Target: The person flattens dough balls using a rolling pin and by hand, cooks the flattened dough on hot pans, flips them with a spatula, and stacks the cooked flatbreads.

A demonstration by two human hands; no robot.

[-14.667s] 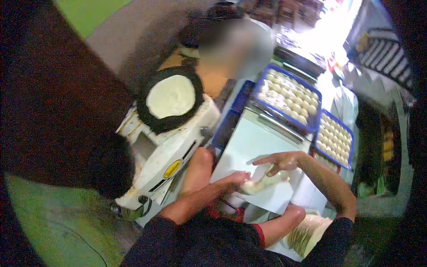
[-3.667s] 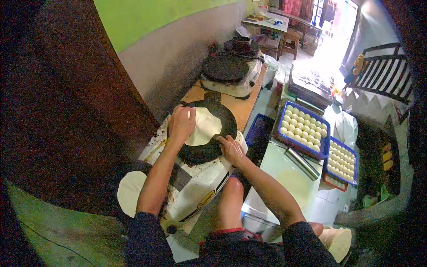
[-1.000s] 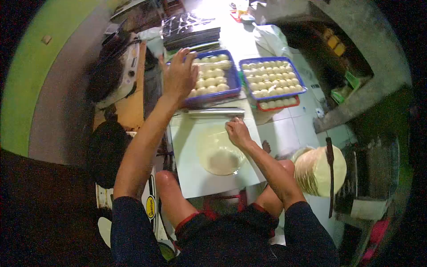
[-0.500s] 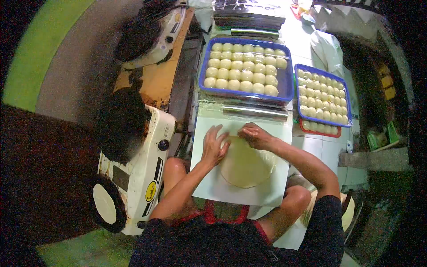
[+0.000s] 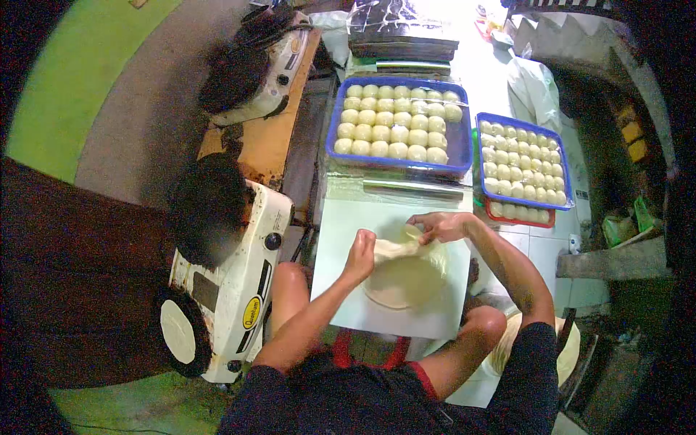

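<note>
A thin round sheet of dough (image 5: pixel 400 286) rests on the white board (image 5: pixel 341 304) in front of me, its far edge raised off the surface. My left hand (image 5: pixel 360 255) is closed, pinching the raised edge on the left. On the right, my right hand (image 5: pixel 446 227) grips the same edge, with a fold of dough showing by its fingertips. The lifted strip stretches between both hands. Just beyond them lies a shiny metal roller (image 5: pixel 413 190), across the far end of the board.
A blue tray (image 5: pixel 330 141) of dough balls stands past the board. Another blue tray (image 5: pixel 487 190) sits on a red tray (image 5: pixel 518 220) at right. Left are a white stove (image 5: pixel 239 290), with a flat dough round (image 5: pixel 177 331) on its near plate, and a second stove (image 5: pixel 279 76).
Both hands have closed on the dough sheet's far edge and lifted it from the board. The left hand has come slightly nearer to me; the right has shifted right. The camera view has shifted slightly.
</note>
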